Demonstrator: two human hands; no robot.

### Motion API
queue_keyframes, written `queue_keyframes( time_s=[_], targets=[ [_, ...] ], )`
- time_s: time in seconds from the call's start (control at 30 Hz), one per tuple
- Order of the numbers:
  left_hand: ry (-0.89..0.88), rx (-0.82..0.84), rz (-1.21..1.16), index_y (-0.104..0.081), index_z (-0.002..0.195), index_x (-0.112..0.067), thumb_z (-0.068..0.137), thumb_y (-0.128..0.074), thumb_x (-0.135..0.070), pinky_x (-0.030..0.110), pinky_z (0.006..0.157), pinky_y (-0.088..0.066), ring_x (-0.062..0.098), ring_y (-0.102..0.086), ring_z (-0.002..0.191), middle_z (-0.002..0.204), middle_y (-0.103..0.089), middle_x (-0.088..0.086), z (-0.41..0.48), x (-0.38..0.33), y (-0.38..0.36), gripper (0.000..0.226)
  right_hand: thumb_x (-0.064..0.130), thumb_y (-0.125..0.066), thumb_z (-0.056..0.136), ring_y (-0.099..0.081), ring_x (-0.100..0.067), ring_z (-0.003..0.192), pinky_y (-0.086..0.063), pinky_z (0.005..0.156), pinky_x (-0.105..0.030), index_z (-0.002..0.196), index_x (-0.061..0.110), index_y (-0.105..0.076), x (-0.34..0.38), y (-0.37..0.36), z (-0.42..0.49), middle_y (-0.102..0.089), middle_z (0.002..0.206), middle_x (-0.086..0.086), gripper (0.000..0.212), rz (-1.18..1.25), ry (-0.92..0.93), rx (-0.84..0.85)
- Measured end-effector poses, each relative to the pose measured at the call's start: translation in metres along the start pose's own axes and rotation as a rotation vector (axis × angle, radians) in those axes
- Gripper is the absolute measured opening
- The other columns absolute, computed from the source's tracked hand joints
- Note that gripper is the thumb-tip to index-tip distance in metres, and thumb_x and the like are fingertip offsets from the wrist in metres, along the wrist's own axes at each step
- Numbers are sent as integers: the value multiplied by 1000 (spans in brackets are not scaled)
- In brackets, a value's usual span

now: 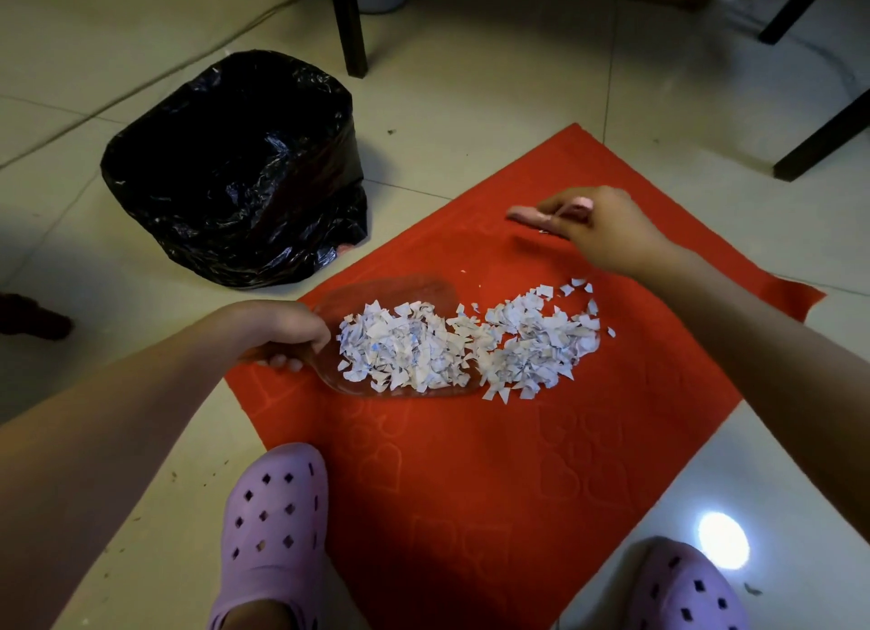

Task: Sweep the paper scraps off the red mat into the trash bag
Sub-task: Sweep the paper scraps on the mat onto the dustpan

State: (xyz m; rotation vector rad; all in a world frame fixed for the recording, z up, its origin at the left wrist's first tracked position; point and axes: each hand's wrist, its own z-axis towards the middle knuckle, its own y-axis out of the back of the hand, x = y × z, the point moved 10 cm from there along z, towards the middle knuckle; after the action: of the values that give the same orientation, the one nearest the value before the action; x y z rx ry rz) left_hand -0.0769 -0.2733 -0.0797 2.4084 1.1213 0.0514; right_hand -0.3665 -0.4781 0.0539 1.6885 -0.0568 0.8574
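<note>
Paper scraps (471,347) in two heaps; left grip (282,333) around one dustpan (400,290), right grip (607,234) around one pink brush (522,213).

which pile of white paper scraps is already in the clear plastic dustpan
The left pile of white scraps, heaped in the clear plastic dustpan the left hand grips; the right pile lies directly on the red mat.
</note>
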Motion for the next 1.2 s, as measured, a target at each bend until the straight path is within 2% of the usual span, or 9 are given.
queue_keyframes(
  time_s=[0.13,0.27,0.43,0.6,0.7,0.83,0.93,1.07,1.2],
  targets=[
    [5,8,-3,-55,70,-3,79,-48,-14,19,43,-25,15,-34,33,46,-53,6,3,0,-2,16,17,-52,96,-59,-27,110,-42,84,-28,121,13,-63,-57,11,11,-64,122,-11,28,-1,-261,-225],
    [5,22,-13,-55,69,-3,79,-49,-14,19,43,-25,15,-34,33,47,-52,7,5,2,-4,16,29,-52,96,-62,-27,101,-49,81,-34,117,12,-64,-78,-8,21,-65,116,-12,29,-14,-376,-107],
    [4,18,-5,-55,68,-4,76,-49,-14,20,44,-26,15,-34,32,48,-52,7,5,1,-4,14,32,-52,93,-60,-25,101,-47,80,-30,120,11,-61,-32,-42,1,-62,119,-11,36,-69,-217,203],
    [-6,10,3,-55,63,-4,78,-48,-13,18,43,-26,15,-34,31,46,-52,7,2,1,-5,18,23,-58,92,-60,-8,75,-46,64,-19,115,17,-66,4,-52,-38,-68,104,0,25,-36,-12,327],
    [-14,-5,-18,-55,70,-3,78,-49,-13,19,43,-25,15,-33,33,47,-51,7,0,1,-5,14,21,-56,93,-64,-19,83,-52,71,-32,114,18,-67,-2,-33,-46,-69,106,1,24,34,-10,204],
    [-33,-21,-33,-56,74,-2,79,-50,-14,20,43,-26,16,-33,35,48,-52,9,-3,1,-7,14,18,-55,93,-59,-17,99,-40,80,-26,113,15,-67,-38,5,-51,-67,113,-2,24,79,-150,-145],
    [-50,-14,-50,-55,73,-2,78,-49,-13,21,43,-26,17,-33,35,48,-52,10,-4,0,-11,14,20,-53,95,-63,-27,100,-47,79,-32,115,18,-66,-65,15,-56,-68,112,-6,24,1,-251,-286],
    [-29,-6,-57,-55,77,-2,78,-49,-13,21,43,-25,16,-33,35,48,-51,9,-5,3,-13,12,28,-49,97,-64,-30,81,-52,70,-36,112,19,-64,-94,2,-65,-69,99,-11,23,-117,-402,-232],
    [-5,-30,-48,-55,83,-3,79,-49,-13,20,42,-24,15,-31,35,49,-51,8,-5,2,-7,13,24,-48,98,-60,-20,63,-41,51,-23,105,17,-66,-74,-25,-68,-65,79,-2,20,-134,-290,-115]
  ],
)
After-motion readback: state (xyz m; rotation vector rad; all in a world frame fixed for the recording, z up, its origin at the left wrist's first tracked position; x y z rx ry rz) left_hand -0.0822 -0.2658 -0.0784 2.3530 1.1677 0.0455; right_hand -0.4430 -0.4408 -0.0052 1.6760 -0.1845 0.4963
